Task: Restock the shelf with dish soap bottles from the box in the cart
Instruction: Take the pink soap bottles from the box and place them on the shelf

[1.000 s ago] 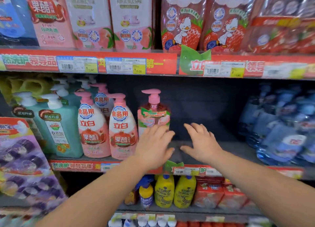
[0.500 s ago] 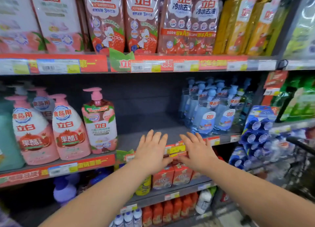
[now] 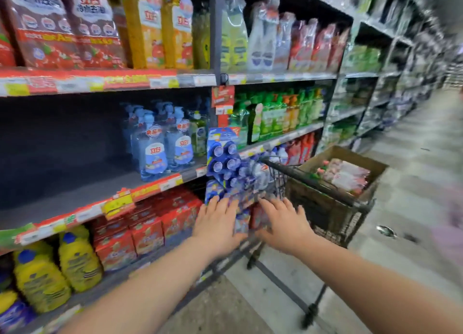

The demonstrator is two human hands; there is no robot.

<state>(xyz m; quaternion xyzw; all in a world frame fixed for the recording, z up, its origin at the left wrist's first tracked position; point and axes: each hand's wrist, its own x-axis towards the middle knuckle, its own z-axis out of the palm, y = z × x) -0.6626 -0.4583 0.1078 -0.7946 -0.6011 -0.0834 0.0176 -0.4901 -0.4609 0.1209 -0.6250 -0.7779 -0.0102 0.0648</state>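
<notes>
Left hand (image 3: 218,227) — held out flat, fingers straight and spread, gripped nothing; hung before the lower packs (image 3: 225,163), contact not to be told.

Right hand (image 3: 284,224) — likewise flat, fingers straight and apart, gripped nothing; hung just before the near end of the cart (image 3: 333,221).

Cart — black wire, stood right of the shelving, left rim close against the shelf edges; base frame and one wheel showed low at the near side.

Floor (image 3: 413,163) — ran open right of the cart and on into the far aisle; small round drain (image 3: 385,231) set in it just right of the cart.

Shelf (image 3: 75,190) — middle level; wide grey board showed left of blue bottles (image 3: 162,145); price strip (image 3: 150,189) along the front edge.

Box (image 3: 355,155) — brown card, flaps up, sat in the cart's far part.

Bottles (image 3: 347,174) — lay on their sides in the box, pink and white labels up; blurred, count not to be told.

Packs — blue, hung in a strip at the upright (image 3: 213,45) between bays, overlapped the cart's near left corner.

Below the shelf — red cartons (image 3: 147,233); yellow jugs (image 3: 75,261) left of them.
</notes>
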